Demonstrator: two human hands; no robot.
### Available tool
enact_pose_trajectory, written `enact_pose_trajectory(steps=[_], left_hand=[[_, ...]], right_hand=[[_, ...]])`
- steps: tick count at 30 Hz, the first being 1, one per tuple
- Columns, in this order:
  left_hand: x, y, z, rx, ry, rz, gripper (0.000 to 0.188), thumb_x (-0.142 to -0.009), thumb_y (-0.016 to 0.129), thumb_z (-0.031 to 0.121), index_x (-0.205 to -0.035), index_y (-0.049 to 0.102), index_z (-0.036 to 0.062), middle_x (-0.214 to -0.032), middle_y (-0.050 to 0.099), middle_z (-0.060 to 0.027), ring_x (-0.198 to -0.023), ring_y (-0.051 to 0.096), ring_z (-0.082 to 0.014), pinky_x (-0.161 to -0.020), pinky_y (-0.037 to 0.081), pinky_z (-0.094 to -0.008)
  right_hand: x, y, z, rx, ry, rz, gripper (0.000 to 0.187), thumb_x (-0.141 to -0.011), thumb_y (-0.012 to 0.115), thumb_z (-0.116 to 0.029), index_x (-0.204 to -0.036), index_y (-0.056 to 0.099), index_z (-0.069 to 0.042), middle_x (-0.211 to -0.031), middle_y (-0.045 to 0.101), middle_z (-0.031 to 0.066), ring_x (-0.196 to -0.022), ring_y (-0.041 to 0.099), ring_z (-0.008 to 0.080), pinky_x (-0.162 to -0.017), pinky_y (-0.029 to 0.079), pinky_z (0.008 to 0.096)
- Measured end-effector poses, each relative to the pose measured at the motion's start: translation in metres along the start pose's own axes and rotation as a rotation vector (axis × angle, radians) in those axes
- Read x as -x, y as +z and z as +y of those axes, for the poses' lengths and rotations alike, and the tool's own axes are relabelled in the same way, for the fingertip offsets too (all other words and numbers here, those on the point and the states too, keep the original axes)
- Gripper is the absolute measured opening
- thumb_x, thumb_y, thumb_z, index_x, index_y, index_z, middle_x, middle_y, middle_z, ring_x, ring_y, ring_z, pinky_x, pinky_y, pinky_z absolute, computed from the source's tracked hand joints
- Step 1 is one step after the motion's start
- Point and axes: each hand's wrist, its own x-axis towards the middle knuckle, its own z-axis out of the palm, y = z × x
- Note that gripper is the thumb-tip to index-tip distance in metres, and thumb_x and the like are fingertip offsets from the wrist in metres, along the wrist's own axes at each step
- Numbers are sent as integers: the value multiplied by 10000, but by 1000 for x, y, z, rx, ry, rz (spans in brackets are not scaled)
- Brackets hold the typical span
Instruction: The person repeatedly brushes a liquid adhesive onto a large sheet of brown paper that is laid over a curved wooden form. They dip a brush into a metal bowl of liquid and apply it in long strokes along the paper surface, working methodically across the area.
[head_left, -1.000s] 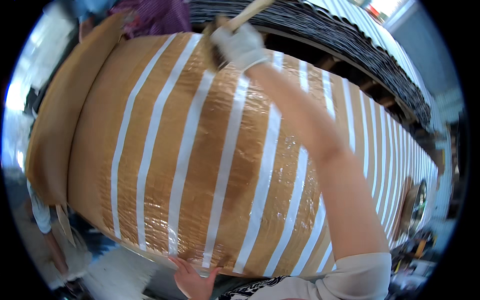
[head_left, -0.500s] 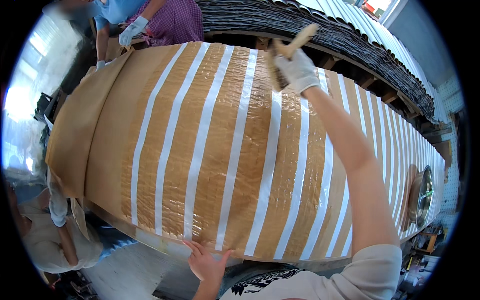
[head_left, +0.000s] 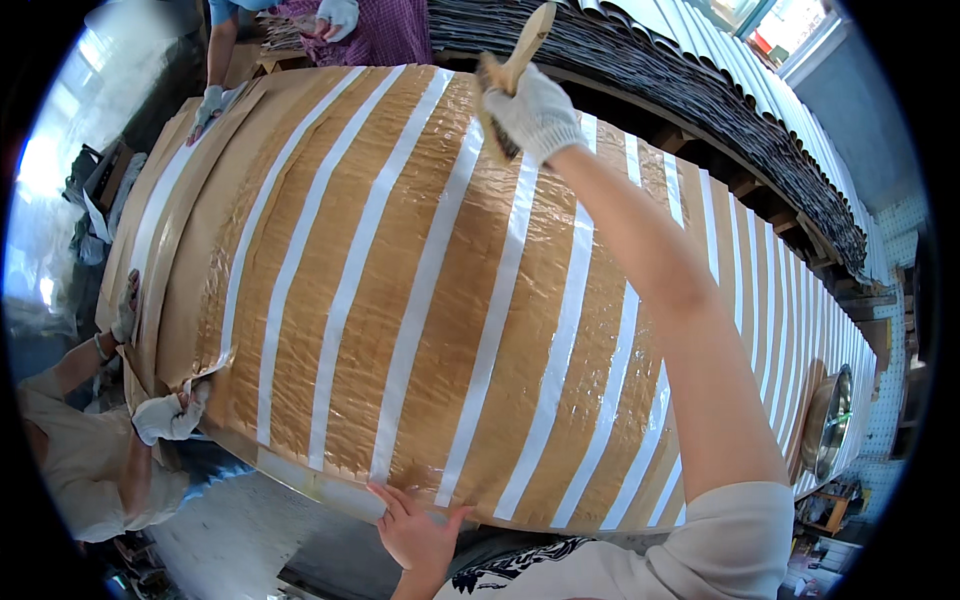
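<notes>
The brush point(head_left: 516, 62) has moved left since half a second ago (a white strip point(head_left: 157, 212) appeared far left)

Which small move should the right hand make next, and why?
Perhaps draw the brush across the striped brown sheet toward its near edge: the gloved right hand holds the brush near the far edge, and the bare left hand touches the near edge, possibly steadying the sheet.

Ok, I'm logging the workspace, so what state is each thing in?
Brown striped sheet: spread out, glossy, rippled
Brush: gripped, handle raised
Right hand: gloved, closed around the brush
Left hand: bare, spread, at the sheet's near edge
Metal bowl: uncovered, near the sheet's right end
Dark sheets: stacked beyond the far edge
</notes>
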Motion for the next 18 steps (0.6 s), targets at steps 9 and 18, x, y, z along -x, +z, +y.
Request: enact_pose_trajectory(steps=[9,18], left_hand=[[-1,4,-5,-12,28,15,1292,-637,712,795,-1377,394,-215,-1488,278,-446,-1084,620,-398,-900,480,-420],[1,5,-8,-63,71,96,1327,-623,704,808,-1386,375,-226,-1457,353,-429,-1045,643,-428,-895,495,-424]], right_hand=[[-42,-4,83,539,-42,333,428,-944,608,-376,-1165,616,-9,-938,684,173,-817,695,251,-716,581,364],[105,32,31,-93,-177,-148,497,-922,591,-460,-1150,608,-19,-1007,691,243,-1001,680,377,-868,538,437]])
